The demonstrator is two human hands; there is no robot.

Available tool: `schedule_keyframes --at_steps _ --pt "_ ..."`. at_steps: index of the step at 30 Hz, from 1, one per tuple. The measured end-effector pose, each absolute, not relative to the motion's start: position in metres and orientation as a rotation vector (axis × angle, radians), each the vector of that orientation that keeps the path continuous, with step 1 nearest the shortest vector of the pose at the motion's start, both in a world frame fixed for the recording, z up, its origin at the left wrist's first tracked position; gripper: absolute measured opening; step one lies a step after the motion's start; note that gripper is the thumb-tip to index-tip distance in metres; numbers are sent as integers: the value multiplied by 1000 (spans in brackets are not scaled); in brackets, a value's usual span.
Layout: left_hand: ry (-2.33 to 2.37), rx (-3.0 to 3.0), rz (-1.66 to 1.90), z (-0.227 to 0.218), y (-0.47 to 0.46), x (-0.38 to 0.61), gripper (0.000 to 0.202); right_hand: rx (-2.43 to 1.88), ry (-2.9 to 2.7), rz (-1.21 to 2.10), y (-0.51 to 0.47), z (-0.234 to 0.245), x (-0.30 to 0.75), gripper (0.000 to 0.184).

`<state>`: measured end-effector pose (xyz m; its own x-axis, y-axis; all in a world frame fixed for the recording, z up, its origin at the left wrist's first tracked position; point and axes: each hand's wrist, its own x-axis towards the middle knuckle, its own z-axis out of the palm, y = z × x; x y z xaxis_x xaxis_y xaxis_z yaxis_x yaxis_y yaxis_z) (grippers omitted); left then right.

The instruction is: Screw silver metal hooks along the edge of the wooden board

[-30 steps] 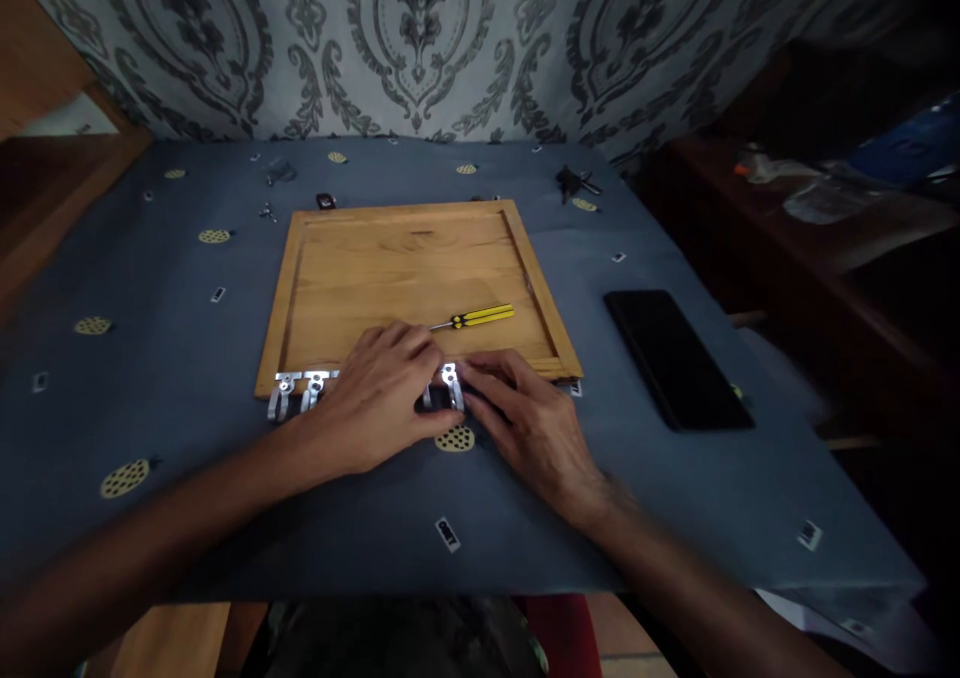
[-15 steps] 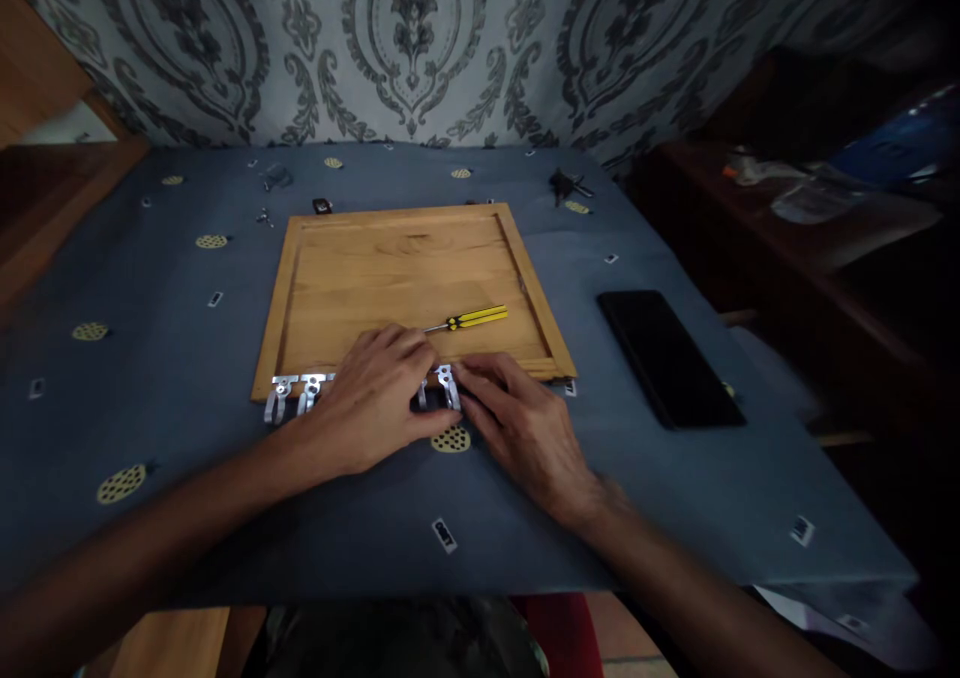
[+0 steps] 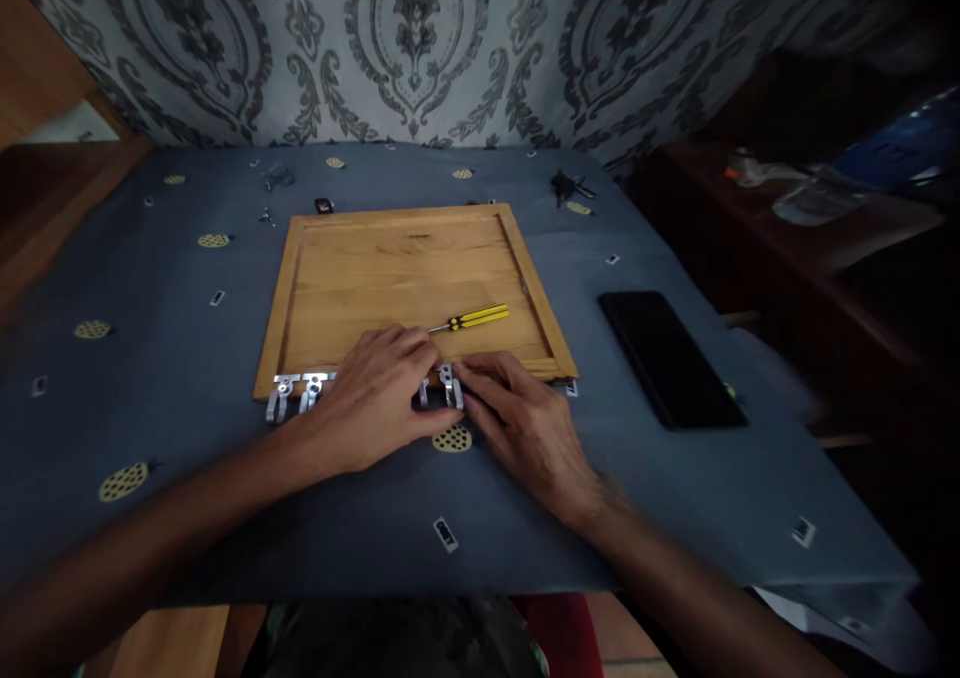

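A framed wooden panel (image 3: 405, 278) lies flat on the blue tablecloth. Along its near edge runs a silver metal hook rail (image 3: 313, 388) with several hooks hanging over the side. My left hand (image 3: 379, 398) is closed over the middle of the rail, covering part of it, its thumb reaching toward the right-hand hooks. My right hand (image 3: 525, 428) has its fingertips together at the rail's right end, beside the last hook (image 3: 451, 386); anything small between them is hidden. A screwdriver (image 3: 478, 318) with a yellow and black handle rests on the panel, its tip behind my left hand.
A black phone (image 3: 671, 358) lies right of the panel. Dark keys (image 3: 570, 188), a small dark object (image 3: 323, 206), small metal pieces (image 3: 267, 217) and a clear plastic piece (image 3: 278, 175) are at the back. A patterned curtain (image 3: 416, 48) hangs behind the table.
Both hands keep their places at the hook rail. The whole view has shifted very slightly; nothing else has visibly moved.
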<state>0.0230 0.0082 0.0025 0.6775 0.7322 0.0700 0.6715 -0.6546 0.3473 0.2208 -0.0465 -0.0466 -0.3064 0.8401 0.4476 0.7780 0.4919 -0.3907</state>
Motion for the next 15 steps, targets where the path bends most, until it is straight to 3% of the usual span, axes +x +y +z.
schedule_keyframes --at_steps 15 --pt "1112 2616 313 0 7 22 25 -1319 -2172 33 -47 -45 218 27"
